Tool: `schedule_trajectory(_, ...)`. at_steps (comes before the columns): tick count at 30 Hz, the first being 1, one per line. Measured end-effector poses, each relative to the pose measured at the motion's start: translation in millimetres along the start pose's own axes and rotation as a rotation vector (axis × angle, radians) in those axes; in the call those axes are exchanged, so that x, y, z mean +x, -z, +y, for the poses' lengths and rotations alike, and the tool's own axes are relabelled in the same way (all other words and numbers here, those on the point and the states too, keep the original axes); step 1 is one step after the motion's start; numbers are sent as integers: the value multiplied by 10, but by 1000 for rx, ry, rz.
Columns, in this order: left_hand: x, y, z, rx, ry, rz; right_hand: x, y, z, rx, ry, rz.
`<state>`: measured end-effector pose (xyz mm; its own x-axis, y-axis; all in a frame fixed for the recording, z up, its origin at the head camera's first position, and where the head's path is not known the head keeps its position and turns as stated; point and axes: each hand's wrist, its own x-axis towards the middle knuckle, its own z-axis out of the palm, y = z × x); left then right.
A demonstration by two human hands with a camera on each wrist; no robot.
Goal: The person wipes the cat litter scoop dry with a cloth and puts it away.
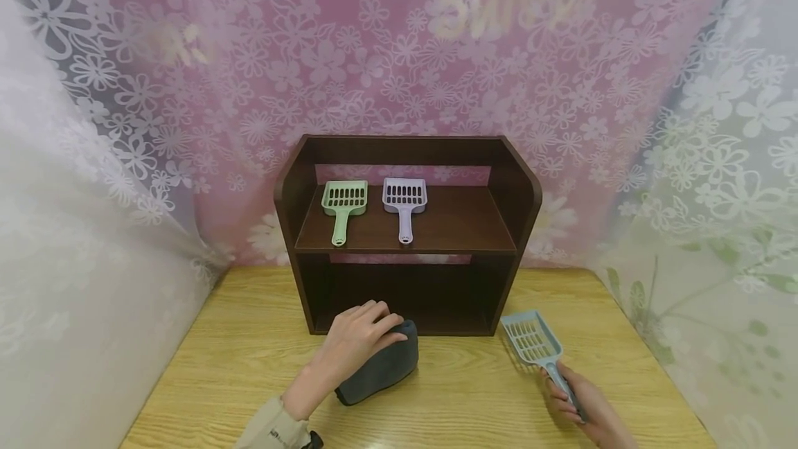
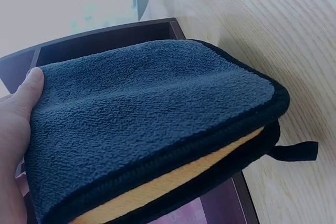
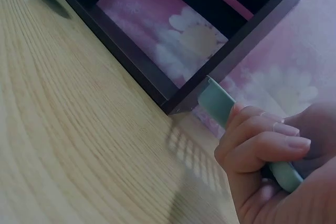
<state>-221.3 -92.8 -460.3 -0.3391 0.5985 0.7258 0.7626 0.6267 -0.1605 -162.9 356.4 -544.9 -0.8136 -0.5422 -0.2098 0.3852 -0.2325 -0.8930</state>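
My left hand point(image 1: 364, 335) grips a folded dark blue-grey towel point(image 1: 382, 371) in front of the shelf's lower opening. In the left wrist view the towel point(image 2: 142, 114) shows black edging, a yellow-orange inner side and a small black loop, with the thumb along one edge. My right hand point(image 1: 580, 397) holds a light blue slotted litter scoop point(image 1: 533, 338) by its handle, near the shelf's right foot. The right wrist view has the fingers of that hand point(image 3: 262, 145) curled round the handle, with part of the scoop point(image 3: 216, 103) beyond them and its slotted shadow on the table.
A dark brown two-tier shelf point(image 1: 408, 251) stands at the table's back. On its upper tier lie a green litter scoop point(image 1: 340, 210) and a lilac one point(image 1: 405, 206). Flowered curtains point(image 1: 399, 54) hang behind and on both sides of the wooden table point(image 1: 461, 400).
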Motion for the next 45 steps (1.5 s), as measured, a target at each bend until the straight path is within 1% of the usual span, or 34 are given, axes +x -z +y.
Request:
schedule_trajectory(3, 9, -10, 10, -8, 2, -2, -31, -44, 13, -15, -5, 13)
schedule_trajectory(7, 13, -20, 18, -14, 12, -6, -38, -113, 43, -34, -20, -24)
schedule_trajectory(9, 19, -22, 19, -15, 18, -7, -24, -161, 55, -61, -37, -27)
schedule_trajectory(11, 34, -24, 15, -10, 25, -9, 8, -235, 57, -107, -60, -5)
schedule_trajectory(14, 71, -21, 6, -8, 38, -18, 69, -374, 45, -177, -101, 41)
schedule_trajectory(16, 96, -20, -4, -1, 48, -18, 119, -485, 31, -214, -113, 58)
schedule_trajectory(22, 177, -8, -25, 37, 75, -8, 293, -809, -17, -240, -112, 50)
schedule_trajectory(26, 258, 8, -2, 39, 102, -4, 440, -1039, -24, -277, -102, 51)
schedule_trajectory(29, 348, 16, 50, 32, 116, 8, 547, -1213, -15, -320, -86, 50)
schedule_trajectory(31, 413, 16, 100, 28, 114, 24, 613, -1319, -17, -341, -77, 46)
schedule_trajectory(34, 491, -9, 197, 24, 97, 42, 698, -1443, -42, -346, -58, 33)
schedule_trajectory(36, 514, -58, 269, 34, 81, 47, 738, -1505, -69, -352, -38, 19)
schedule_trajectory(38, 507, -117, 336, 33, 74, 37, 768, -1559, -99, -365, -12, 12)
schedule_trajectory(40, 472, -181, 390, 35, 73, 18, 790, -1606, -128, -373, -3, 19)
schedule_trajectory(45, 343, -286, 455, 12, 72, -84, 808, -1677, -191, -390, -12, 67)
